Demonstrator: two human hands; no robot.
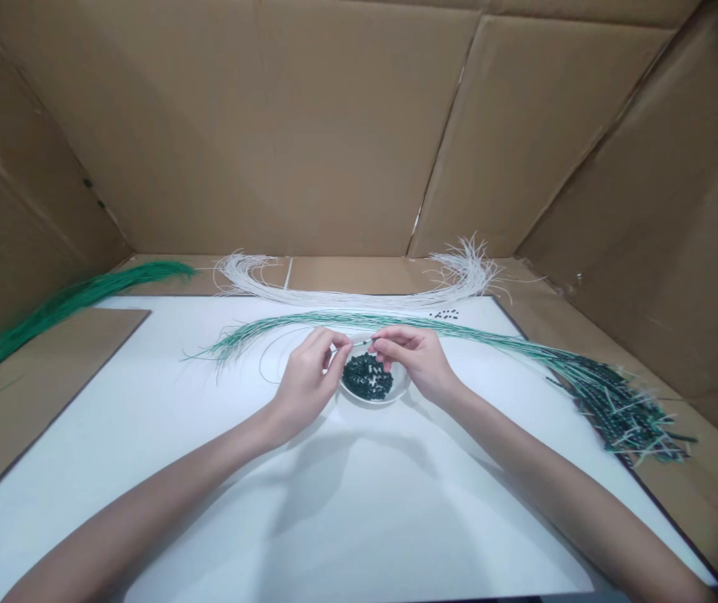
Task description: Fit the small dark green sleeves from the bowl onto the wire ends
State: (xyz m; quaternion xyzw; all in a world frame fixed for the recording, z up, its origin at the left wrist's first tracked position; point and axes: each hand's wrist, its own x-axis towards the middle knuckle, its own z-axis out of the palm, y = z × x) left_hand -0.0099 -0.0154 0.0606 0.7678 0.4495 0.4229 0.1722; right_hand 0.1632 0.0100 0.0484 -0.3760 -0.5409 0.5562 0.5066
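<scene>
My left hand (308, 378) pinches the end of a thin white wire (359, 342) just above a small white dish (396, 389). My right hand (416, 356) meets it from the other side, fingertips closed at the wire's tip, seemingly on a small dark bead, though that is too small to make out. The dish holds a heap of dark green beads (367, 376). A thin wire loops from my left hand down to the white board (359, 519).
A bundle of green-beaded wires (610, 402) lies across the board to the right. Bare white wires (359, 295) curve behind it. A green wire bundle (50, 314) lies at the left. A few loose beads (445, 315) sit near the far edge. Cardboard walls enclose the space.
</scene>
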